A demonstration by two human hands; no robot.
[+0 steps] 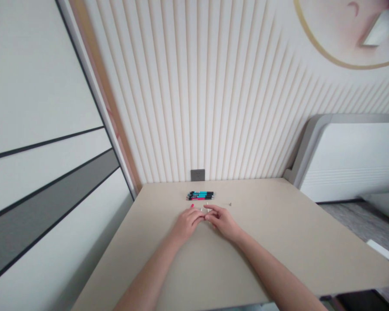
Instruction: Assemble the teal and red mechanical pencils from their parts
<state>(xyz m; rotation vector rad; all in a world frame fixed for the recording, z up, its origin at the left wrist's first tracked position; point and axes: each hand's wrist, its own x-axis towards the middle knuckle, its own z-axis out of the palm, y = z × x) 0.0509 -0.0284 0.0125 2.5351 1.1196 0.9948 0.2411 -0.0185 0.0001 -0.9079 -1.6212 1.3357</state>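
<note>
My left hand (187, 223) and my right hand (223, 221) meet over the middle of the beige table (259, 242), fingertips nearly touching. Both have their fingers pinched together; whatever lies between them is too small and hidden to name. A small red piece (192, 206) shows just beyond my left fingers. Tiny white pieces (207, 204) lie around the fingertips, partly covered. Behind the hands, several blue, black and red pens (201, 195) lie side by side. A small metallic-looking piece (230, 204) rests to the right of the pens.
A ribbed wall (194, 86) with a dark socket (197, 175) rises behind the table. At the left stands a white and grey cabinet (52, 172). A bed headboard (353, 155) is at the right, beyond the table's edge.
</note>
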